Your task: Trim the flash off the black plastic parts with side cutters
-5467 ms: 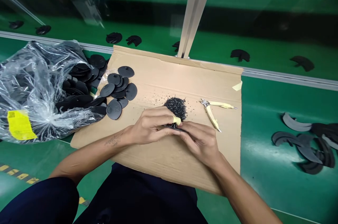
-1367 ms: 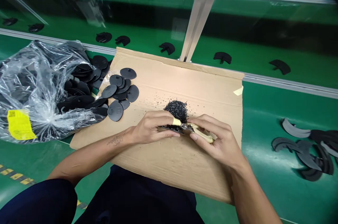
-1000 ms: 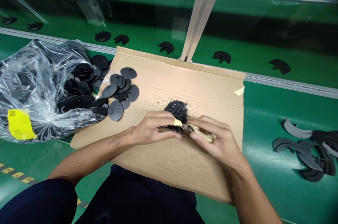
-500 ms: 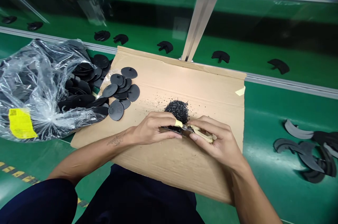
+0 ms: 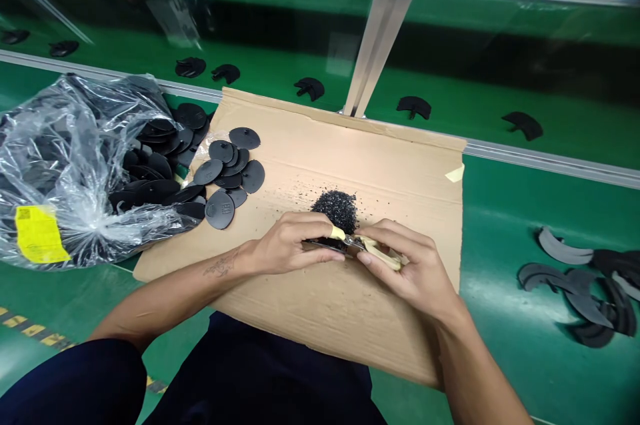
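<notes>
My left hand [image 5: 293,243] pinches a thin black plastic disc [image 5: 320,244] flat over a sheet of cardboard [image 5: 350,158]; a yellow cot covers one fingertip. My right hand [image 5: 407,268] grips yellow-handled cutters [image 5: 380,253], their jaws at the disc's edge. Just behind the hands lies a small heap of black trimmings [image 5: 337,206]. Most of the disc is hidden under my fingers.
A clear plastic bag [image 5: 65,165] of black discs lies at the left, with loose discs [image 5: 227,171] spilling onto the cardboard. Curved grey and black pieces [image 5: 585,275] are piled at the right. Behind runs a green conveyor [image 5: 450,88] carrying black parts, crossed by a slanted metal post [image 5: 383,25].
Five seconds ago the cutters lay on the cardboard and my right hand touched the disc; now that hand holds them at the disc. Parts on the conveyor have drifted left.
</notes>
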